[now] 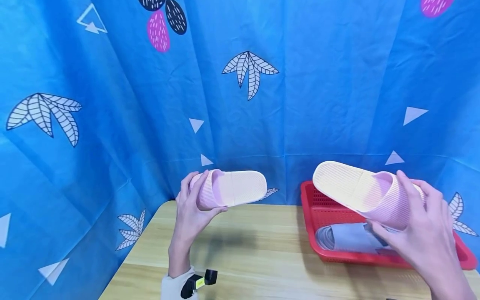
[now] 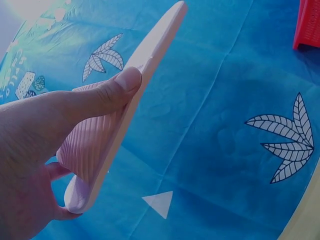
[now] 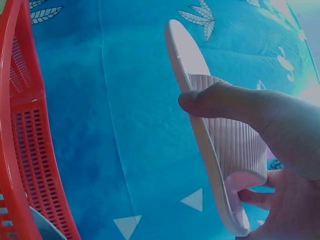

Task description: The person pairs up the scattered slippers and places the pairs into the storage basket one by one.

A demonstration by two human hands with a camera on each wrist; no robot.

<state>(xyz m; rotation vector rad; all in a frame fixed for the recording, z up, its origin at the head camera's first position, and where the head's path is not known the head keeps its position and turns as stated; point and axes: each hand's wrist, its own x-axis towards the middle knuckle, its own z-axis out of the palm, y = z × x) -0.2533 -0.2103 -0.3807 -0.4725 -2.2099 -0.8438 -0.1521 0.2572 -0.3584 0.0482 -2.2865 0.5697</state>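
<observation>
Above the left side of the table, my left hand [image 1: 192, 208] grips a pink slide slipper [image 1: 241, 187] round its ribbed strap end, heel pointing right. In the left wrist view, the thumb [image 2: 112, 92] presses along that slipper's edge. My right hand [image 1: 427, 221] holds the matching pink slipper [image 1: 341, 185] over the red basket, its heel pointing left. The right wrist view shows the thumb [image 3: 210, 100] on the sole's edge, with other fingers behind the toe end. Both slippers are raised, their footbeds facing the head camera.
A red plastic basket [image 1: 311, 225] stands at the right of the wooden table [image 1: 262, 246]. Inside it lies a rolled grey-blue item [image 1: 352, 237]. Blue patterned cloth [image 1: 322, 91] hangs behind and at the left of the table.
</observation>
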